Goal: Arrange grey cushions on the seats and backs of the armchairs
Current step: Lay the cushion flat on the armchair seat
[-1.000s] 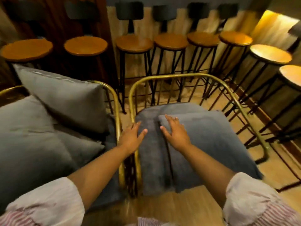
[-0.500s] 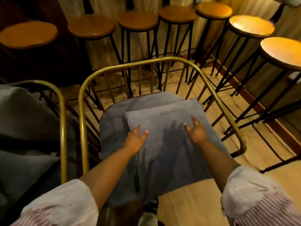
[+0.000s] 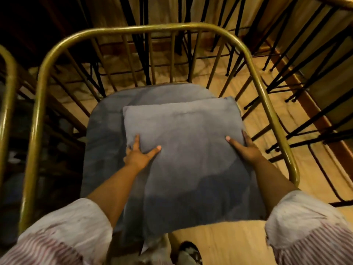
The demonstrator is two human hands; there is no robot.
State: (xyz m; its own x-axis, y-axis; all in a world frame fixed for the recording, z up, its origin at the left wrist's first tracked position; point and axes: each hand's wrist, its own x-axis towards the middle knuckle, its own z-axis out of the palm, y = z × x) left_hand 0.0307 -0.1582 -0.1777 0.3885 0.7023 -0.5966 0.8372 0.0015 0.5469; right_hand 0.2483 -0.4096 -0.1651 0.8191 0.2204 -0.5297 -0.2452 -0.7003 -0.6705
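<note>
A grey square cushion (image 3: 187,150) lies flat on the darker grey seat pad (image 3: 103,142) of a brass-framed armchair (image 3: 145,28) right below me. My left hand (image 3: 139,153) grips the cushion's left edge, thumb on top and fingers curled under. My right hand (image 3: 242,148) holds the right edge the same way, thumb on top. The cushion sits toward the right side of the seat, its front edge overhanging. The chair's backrest is bare metal rods.
A second brass armchair frame (image 3: 7,88) stands at the far left. Black bar stool legs (image 3: 298,77) crowd the floor behind and to the right of the chair. My shoe (image 3: 189,253) is on the wooden floor at the chair's front.
My view has swung right and down onto this chair, so the left chair's cushions have left the frame. Both hands have spread from the cushion's middle to its side edges and closed on them.
</note>
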